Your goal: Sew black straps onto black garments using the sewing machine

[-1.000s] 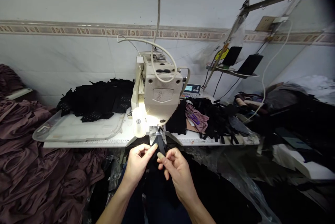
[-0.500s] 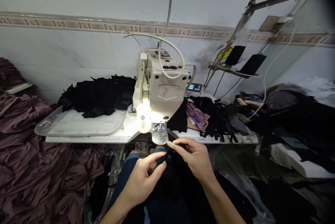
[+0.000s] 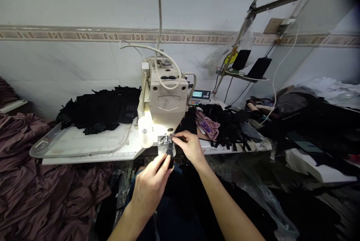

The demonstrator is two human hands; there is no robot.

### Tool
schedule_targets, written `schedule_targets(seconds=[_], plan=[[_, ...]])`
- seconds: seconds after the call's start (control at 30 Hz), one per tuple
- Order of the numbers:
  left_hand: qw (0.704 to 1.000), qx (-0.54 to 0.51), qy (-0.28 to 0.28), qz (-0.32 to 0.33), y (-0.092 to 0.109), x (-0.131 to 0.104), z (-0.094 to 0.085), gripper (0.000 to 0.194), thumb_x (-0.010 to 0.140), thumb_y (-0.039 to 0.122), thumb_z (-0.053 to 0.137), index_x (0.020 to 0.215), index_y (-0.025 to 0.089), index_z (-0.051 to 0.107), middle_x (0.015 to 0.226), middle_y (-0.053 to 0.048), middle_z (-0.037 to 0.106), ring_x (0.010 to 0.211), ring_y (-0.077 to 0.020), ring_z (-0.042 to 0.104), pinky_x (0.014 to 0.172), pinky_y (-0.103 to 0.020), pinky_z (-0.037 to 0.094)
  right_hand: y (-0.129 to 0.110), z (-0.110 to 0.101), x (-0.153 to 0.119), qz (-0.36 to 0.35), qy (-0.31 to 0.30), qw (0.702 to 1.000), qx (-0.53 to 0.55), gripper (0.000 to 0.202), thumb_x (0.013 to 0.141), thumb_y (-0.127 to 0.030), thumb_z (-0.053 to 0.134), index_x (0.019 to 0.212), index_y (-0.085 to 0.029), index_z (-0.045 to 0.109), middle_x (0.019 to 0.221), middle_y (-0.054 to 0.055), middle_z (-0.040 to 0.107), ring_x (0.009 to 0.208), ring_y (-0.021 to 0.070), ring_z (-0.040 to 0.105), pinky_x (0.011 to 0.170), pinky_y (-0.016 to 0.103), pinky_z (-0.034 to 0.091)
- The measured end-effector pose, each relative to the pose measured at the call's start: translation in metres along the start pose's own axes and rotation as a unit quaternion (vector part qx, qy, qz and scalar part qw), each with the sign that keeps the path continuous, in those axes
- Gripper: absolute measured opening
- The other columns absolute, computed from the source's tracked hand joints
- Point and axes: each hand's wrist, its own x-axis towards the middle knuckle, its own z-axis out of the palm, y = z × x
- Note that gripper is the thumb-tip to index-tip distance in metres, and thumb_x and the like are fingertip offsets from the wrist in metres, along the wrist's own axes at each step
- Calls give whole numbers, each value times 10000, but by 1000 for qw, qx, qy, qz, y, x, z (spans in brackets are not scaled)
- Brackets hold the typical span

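Note:
A white sewing machine [image 3: 168, 102] faces me, its lamp lighting the needle area. Just in front of the presser foot [image 3: 166, 139], my left hand [image 3: 153, 177] pinches a piece of black fabric [image 3: 171, 157] between thumb and fingers. The fabric reaches up to the machine's small metal work plate [image 3: 162, 147]. My right hand [image 3: 189, 146] is closed in a pinch close beside the presser foot, on its right side. What lies between the right fingertips is too small to make out.
Black fabric pieces [image 3: 98, 109] lie on a clear plastic lid [image 3: 84, 141] at left. Mauve fabric [image 3: 50, 188] is heaped lower left. Right of the machine are a control panel [image 3: 200, 96], black straps [image 3: 232, 128] and a stand with black thread cones [image 3: 259, 69].
Both hands have moved up and forward from in front of the machine to its needle area, bringing the black fabric onto the plate. The view has shifted slightly.

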Motion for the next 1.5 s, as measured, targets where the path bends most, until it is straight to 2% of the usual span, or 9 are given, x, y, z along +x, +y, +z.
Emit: schedule_targets(seconds=[0.47, 0.63, 0.77, 0.93, 1.0, 1.1, 1.23, 1.37, 1.5], plan=[[989, 142, -18, -33, 14, 8, 33, 455, 1094, 287, 550, 1530, 154, 558, 1465, -183, 687, 1126, -292, 788, 860, -332, 672, 6, 16, 35, -9, -22, 1000, -15, 158, 724, -212, 744, 852, -237, 834, 932, 52, 830, 866, 259, 735, 828, 348, 548], [998, 25, -18, -51, 7, 5, 13, 405, 1104, 267, 531, 1500, 225, 604, 1474, -122, 693, 1191, -255, 766, 956, -315, 647, 18, 17, 24, 32, -4, 998, 46, 256, 776, -435, 809, 867, -196, 827, 856, 69, 818, 786, 250, 733, 741, 335, 564], [984, -118, 2, -136, -21, -15, -14, 286, 1085, 273, 571, 1316, 225, 733, 1223, -98, 798, 1097, -229, 781, 917, -294, 629, 27, 7, -4, 84, 27, 994, 68, 431, 842, -601, 797, 936, -181, 819, 774, 49, 779, 687, 216, 689, 632, 302, 529], [960, -167, -138, -180, -66, -55, -39, 276, 1049, 364, 637, 877, 229, 805, 811, -28, 770, 730, -180, 730, 701, -252, 557, 35, -12, -56, 217, -112, 957, 154, 619, 901, -809, 646, 960, -224, 841, 898, 72, 808, 872, 251, 748, 777, 346, 593], [970, -113, -140, -164, -77, -66, -44, 295, 1067, 364, 595, 910, 227, 804, 859, -42, 748, 792, -195, 712, 751, -277, 546, 38, -16, -71, 245, -137, 942, 185, 683, 879, -861, 619, 914, -216, 839, 872, 81, 804, 866, 260, 753, 824, 375, 602], [982, 69, -126, -123, -82, -70, -44, 329, 1089, 351, 527, 992, 218, 812, 921, -84, 718, 880, -253, 679, 814, -354, 521, 40, -16, -77, 238, -73, 952, 178, 659, 789, -856, 729, 830, -205, 821, 783, 69, 777, 787, 250, 730, 782, 359, 594], [950, 241, -120, -159, -78, -60, -30, 334, 1080, 289, 509, 1082, 180, 825, 833, -113, 725, 813, -289, 684, 736, -366, 489, 29, -9, -74, 192, -10, 969, 152, 599, 763, -805, 790, 893, -221, 820, 805, 42, 749, 803, 232, 687, 756, 332, 558], [951, 179, -88, -236, -75, -48, -10, 368, 1069, 279, 512, 1296, 175, 783, 908, -125, 811, 691, -254, 714, 666, -340, 500, 2, -16, -80, 166, -96, 976, 107, 544, 864, -700, 771, 653, -211, 663, 590, -31, 524, 574, 143, 477, 536, 266, 385], [957, -66, -19, -282, -67, -38, 0, 417, 1038, 311, 511, 1356, 206, 759, 1311, -138, 785, 1079, -264, 771, 879, -342, 592, -16, -49, -84, 175, -254, 949, 65, 582, 853, -603, 823, 508, -200, 582, 512, -49, 457, 508, 111, 385, 496, 254, 312]])
